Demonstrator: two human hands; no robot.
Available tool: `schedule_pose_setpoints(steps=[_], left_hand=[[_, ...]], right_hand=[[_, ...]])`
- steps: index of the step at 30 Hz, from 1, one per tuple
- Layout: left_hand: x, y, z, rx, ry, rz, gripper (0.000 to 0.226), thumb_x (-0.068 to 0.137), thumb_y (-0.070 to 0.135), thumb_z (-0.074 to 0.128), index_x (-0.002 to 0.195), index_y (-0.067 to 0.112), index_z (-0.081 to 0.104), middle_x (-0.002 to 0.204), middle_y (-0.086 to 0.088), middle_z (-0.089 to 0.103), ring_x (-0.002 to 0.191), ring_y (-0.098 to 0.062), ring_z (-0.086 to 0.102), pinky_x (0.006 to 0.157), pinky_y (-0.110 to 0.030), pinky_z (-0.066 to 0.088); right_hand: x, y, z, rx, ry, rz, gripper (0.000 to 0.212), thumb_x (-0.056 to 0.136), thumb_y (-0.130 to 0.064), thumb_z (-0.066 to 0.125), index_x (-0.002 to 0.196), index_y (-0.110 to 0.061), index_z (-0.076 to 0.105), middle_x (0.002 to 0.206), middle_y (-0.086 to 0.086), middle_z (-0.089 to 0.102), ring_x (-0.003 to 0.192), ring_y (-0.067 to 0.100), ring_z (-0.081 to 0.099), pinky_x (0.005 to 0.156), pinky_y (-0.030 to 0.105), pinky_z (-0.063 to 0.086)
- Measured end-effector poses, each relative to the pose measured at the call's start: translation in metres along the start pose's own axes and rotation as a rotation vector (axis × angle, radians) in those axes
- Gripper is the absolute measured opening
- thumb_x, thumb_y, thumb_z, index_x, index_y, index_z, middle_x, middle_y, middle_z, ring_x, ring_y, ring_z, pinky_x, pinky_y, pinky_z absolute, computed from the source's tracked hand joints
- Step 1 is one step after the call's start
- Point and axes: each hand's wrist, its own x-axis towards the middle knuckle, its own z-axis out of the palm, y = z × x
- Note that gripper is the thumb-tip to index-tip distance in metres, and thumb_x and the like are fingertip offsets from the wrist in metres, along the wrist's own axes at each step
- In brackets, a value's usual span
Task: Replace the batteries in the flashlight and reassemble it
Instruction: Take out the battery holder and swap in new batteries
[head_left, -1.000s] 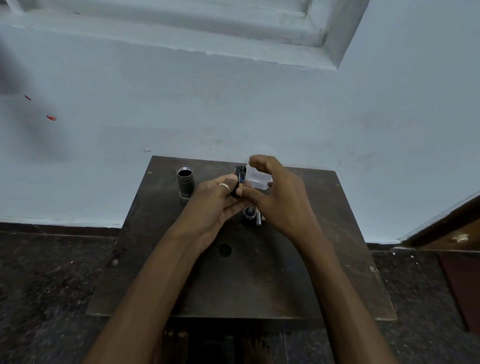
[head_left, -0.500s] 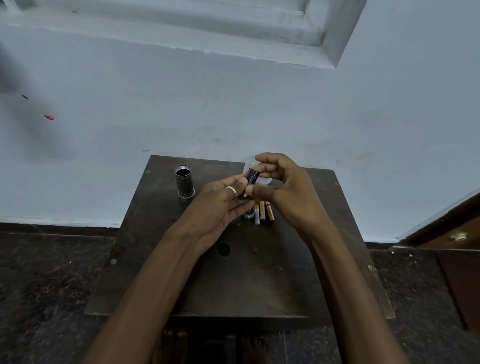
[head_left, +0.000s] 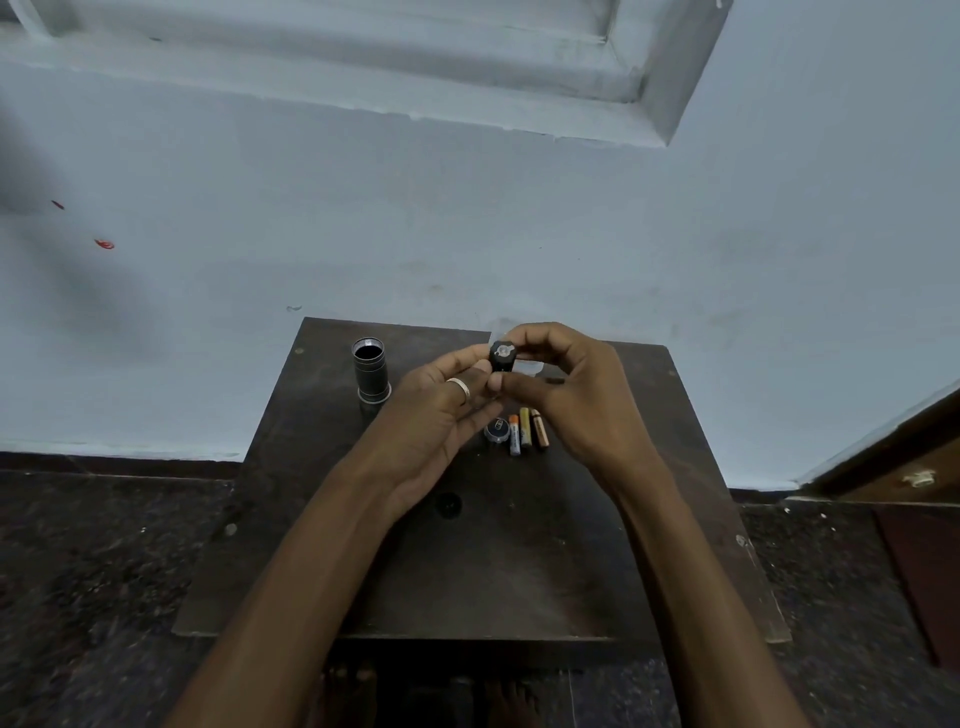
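The right fingertips (head_left: 524, 340) and thumb were closed around a small black battery holder (head_left: 502, 356), gripping it at its far side and beneath. The holder's round end, bearing metal contacts, faced the camera. The left fingertips (head_left: 475, 364) touched the holder's near-left side; the left hand (head_left: 436, 415) lay palm-up and loosely spread, with a ring (head_left: 460, 387) on one finger. Whether the left hand gripped the holder or merely steadied it could not be determined. The right hand (head_left: 576, 395) was curled above it.

Both hands were raised above a dark wooden table (head_left: 467, 571). Directly below them, three batteries (head_left: 527, 430) lay side by side on the tabletop, touching or nearly so. A round flashlight cap (head_left: 496, 431) sat just left of them. The flashlight body (head_left: 371, 370) stood upright near the table's far-left corner, open end up, well apart from the hands. A pale, partly hidden object (head_left: 532, 368) sat behind the right hand.
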Motion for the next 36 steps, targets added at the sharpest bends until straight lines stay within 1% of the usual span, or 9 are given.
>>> schedule_pose_setpoints(steps=[3, 7, 11, 14, 17, 23, 25, 30, 36], left_hand=[[-0.006, -0.001, -0.001, 0.321, 0.143, 0.104, 0.030, 0.100, 0.018, 0.057, 0.130, 0.015, 0.060, 0.117, -0.003, 0.073, 0.107, -0.012, 0.070, 0.088, -0.029, 0.059], [-0.016, -0.001, -0.009, 0.633, 0.370, 0.337, 0.023, 0.097, 0.024, 0.061, 0.119, 0.020, 0.066, 0.099, 0.007, 0.075, 0.083, -0.005, 0.073, 0.078, -0.032, 0.061], [-0.026, 0.006, -0.016, 0.893, 0.547, 0.672, 0.015, 0.096, 0.026, 0.061, 0.105, 0.022, 0.072, 0.092, 0.010, 0.074, 0.078, -0.004, 0.069, 0.074, -0.031, 0.057], [-0.033, 0.013, -0.019, 1.030, 0.599, 0.844, 0.016, 0.096, 0.027, 0.061, 0.107, 0.019, 0.071, 0.093, 0.009, 0.069, 0.076, -0.006, 0.060, 0.070, -0.030, 0.053], [-0.036, 0.019, -0.023, 1.066, 0.724, 0.798, 0.031, 0.093, 0.034, 0.066, 0.120, 0.020, 0.064, 0.098, 0.007, 0.060, 0.080, -0.010, 0.055, 0.071, -0.029, 0.048], [-0.027, 0.017, -0.045, 1.236, 0.694, 0.398, 0.091, 0.079, 0.054, 0.075, 0.148, 0.011, 0.035, 0.146, -0.011, 0.046, 0.135, -0.031, 0.043, 0.108, -0.049, 0.039], [-0.022, 0.013, -0.056, 1.226, 0.641, 0.309, 0.082, 0.079, 0.049, 0.076, 0.144, 0.015, 0.042, 0.144, -0.008, 0.050, 0.133, -0.030, 0.047, 0.107, -0.052, 0.041], [-0.017, 0.013, -0.066, 1.278, 0.588, 0.276, 0.022, 0.087, 0.032, 0.069, 0.099, 0.016, 0.059, 0.099, -0.001, 0.062, 0.096, -0.030, 0.060, 0.083, -0.045, 0.050], [-0.012, 0.009, -0.062, 1.300, 0.439, 0.462, 0.022, 0.090, 0.022, 0.068, 0.111, 0.020, 0.063, 0.104, 0.001, 0.065, 0.095, -0.023, 0.058, 0.076, -0.031, 0.039]], right_hand=[[-0.001, -0.001, 0.003, -0.016, -0.008, 0.004, 0.025, 0.078, -0.007, 0.083, 0.097, -0.018, 0.071, 0.097, -0.006, 0.076, 0.095, 0.004, 0.070, 0.073, 0.015, 0.052], [-0.002, -0.004, 0.007, -0.015, 0.004, 0.016, 0.028, 0.078, -0.006, 0.083, 0.094, -0.024, 0.070, 0.094, -0.009, 0.075, 0.092, 0.001, 0.070, 0.073, 0.011, 0.050], [-0.004, -0.003, 0.010, 0.029, 0.049, 0.030, 0.029, 0.076, -0.006, 0.085, 0.096, -0.022, 0.071, 0.096, -0.004, 0.076, 0.095, 0.014, 0.073, 0.085, 0.030, 0.060], [-0.006, -0.003, 0.009, 0.061, 0.070, 0.057, 0.028, 0.076, -0.006, 0.085, 0.095, -0.023, 0.071, 0.094, -0.005, 0.076, 0.090, 0.013, 0.072, 0.085, 0.029, 0.060], [-0.005, -0.002, 0.010, 0.064, 0.080, 0.084, 0.028, 0.076, -0.007, 0.085, 0.095, -0.022, 0.071, 0.093, -0.004, 0.076, 0.088, 0.015, 0.072, 0.085, 0.030, 0.060], [-0.001, 0.001, 0.013, 0.136, 0.096, 0.136, 0.029, 0.079, -0.004, 0.081, 0.104, -0.013, 0.070, 0.096, 0.005, 0.077, 0.092, 0.024, 0.074, 0.077, 0.024, 0.057], [-0.001, -0.001, 0.014, 0.211, 0.104, 0.171, 0.032, 0.082, -0.003, 0.079, 0.111, -0.010, 0.067, 0.096, 0.009, 0.077, 0.090, 0.023, 0.075, 0.075, 0.022, 0.056], [-0.001, -0.002, 0.016, 0.442, 0.159, 0.244, 0.027, 0.088, -0.005, 0.074, 0.114, -0.007, 0.065, 0.086, 0.008, 0.077, 0.088, 0.022, 0.075, 0.090, 0.035, 0.059], [0.001, -0.006, 0.016, 1.033, 0.212, 0.578, 0.005, 0.093, -0.001, 0.065, 0.095, 0.001, 0.069, 0.096, 0.015, 0.071, 0.093, 0.023, 0.072, 0.081, 0.024, 0.062]])
